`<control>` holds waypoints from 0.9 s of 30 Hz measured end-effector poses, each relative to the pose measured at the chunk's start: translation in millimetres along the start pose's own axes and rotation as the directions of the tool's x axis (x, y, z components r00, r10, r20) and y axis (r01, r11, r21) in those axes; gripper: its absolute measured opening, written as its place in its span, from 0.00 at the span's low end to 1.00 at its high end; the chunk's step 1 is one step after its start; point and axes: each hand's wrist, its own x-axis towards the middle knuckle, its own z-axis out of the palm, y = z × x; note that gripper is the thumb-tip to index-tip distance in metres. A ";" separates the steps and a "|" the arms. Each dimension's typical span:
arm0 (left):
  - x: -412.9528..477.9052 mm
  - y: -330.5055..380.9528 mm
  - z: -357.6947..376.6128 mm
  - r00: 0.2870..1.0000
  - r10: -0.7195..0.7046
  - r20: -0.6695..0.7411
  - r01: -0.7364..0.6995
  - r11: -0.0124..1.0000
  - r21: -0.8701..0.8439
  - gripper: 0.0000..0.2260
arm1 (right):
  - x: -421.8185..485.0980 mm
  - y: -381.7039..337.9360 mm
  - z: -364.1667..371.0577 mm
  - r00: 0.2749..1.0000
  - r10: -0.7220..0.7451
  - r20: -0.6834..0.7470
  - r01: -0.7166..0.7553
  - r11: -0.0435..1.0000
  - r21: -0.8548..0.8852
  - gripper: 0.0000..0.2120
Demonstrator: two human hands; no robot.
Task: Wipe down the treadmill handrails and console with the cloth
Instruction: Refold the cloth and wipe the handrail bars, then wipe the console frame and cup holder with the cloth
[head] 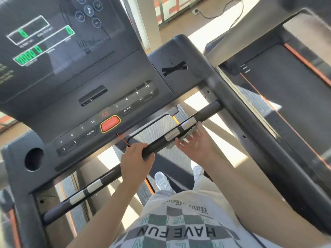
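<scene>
Head view: cloth (190, 134) under flat right hand (196, 147) (on handrail (208, 109)); left hand (137, 159) around handrail.

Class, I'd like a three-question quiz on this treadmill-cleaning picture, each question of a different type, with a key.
1. True or false: the left hand grips the handlebar.
2. Which hand presses the cloth against that bar? A) left B) right C) neither
3. Fill in: the big button low on the console is ____.

Key: 1 true; 2 B, the right hand; 3 red.
</scene>
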 end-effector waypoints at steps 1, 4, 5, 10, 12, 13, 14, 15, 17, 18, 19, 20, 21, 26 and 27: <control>0.7 1.4 0.5 1.000 -0.010 0.001 0.010 1.000 -0.008 0.11 | 0.4 -12.0 0.3 1.000 -0.025 -0.019 0.025 1.000 0.007 0.19; 4.1 2.4 1.0 1.000 -0.027 0.005 0.027 1.000 -0.013 0.11 | -0.9 -46.1 2.3 0.995 -0.081 -0.058 0.084 0.995 0.049 0.19; 5.0 2.6 0.4 0.999 -0.033 0.009 0.033 0.999 -0.007 0.10 | -0.7 -55.4 2.3 0.993 -0.094 -0.065 0.099 0.993 0.064 0.19; 6.4 7.5 -3.1 0.998 -0.059 0.024 0.059 0.998 0.002 0.08 | 8.8 -80.0 -2.5 0.987 -0.133 -0.094 0.138 0.989 0.045 0.19; 5.7 9.9 -3.2 0.998 -0.069 0.016 0.069 0.998 0.005 0.08 | 8.7 -78.9 -0.9 0.984 -0.156 -0.085 0.159 0.987 0.033 0.16; 5.1 10.7 -3.1 0.997 -0.070 0.013 0.070 0.998 0.007 0.08 | 6.7 -76.1 -0.3 0.979 -0.180 -0.097 0.181 0.983 0.009 0.15; 4.7 11.2 -3.3 0.997 -0.070 0.011 0.070 0.998 0.007 0.08 | 3.8 -72.5 0.3 0.971 -0.208 -0.119 0.207 0.978 -0.022 0.14; 4.5 11.5 -3.7 0.998 -0.069 0.009 0.069 0.998 0.007 0.07 | -0.1 -69.1 0.6 0.961 -0.236 -0.147 0.229 0.971 -0.068 0.14; 5.2 11.7 -3.9 0.998 -0.058 0.011 0.058 0.998 0.016 0.07 | -8.6 -63.3 -0.8 0.938 -0.297 -0.178 0.266 0.947 -0.182 0.14; 6.0 11.6 -4.3 0.999 -0.052 0.013 0.052 0.998 0.022 0.07 | -12.4 -61.5 -2.4 0.926 -0.332 -0.182 0.286 0.928 -0.239 0.12; 7.2 11.9 -5.0 0.999 -0.052 0.017 0.052 0.998 0.028 0.07 | -16.8 -60.4 -4.5 0.911 -0.368 -0.186 0.306 0.905 -0.296 0.11; 8.7 12.3 -6.0 0.998 -0.056 0.022 0.055 0.998 0.034 0.07 | -22.9 -59.6 -5.6 0.897 -0.405 -0.177 0.327 0.877 -0.351 0.10; 10.8 12.8 -6.9 0.998 -0.056 0.027 0.055 0.998 0.041 0.07 | -29.1 -59.2 -6.5 0.883 -0.446 -0.150 0.354 0.839 -0.413 0.11; 32.4 27.3 -12.8 0.997 0.046 -0.056 -0.044 0.999 0.027 0.09 | -59.5 -66.9 16.5 0.731 -0.667 0.146 0.568 0.476 -0.671 0.09; 40.4 34.7 -14.1 0.994 0.079 -0.079 -0.077 0.997 0.025 0.10 | -61.3 -71.0 25.9 0.689 -0.692 0.216 0.606 0.387 -0.695 0.09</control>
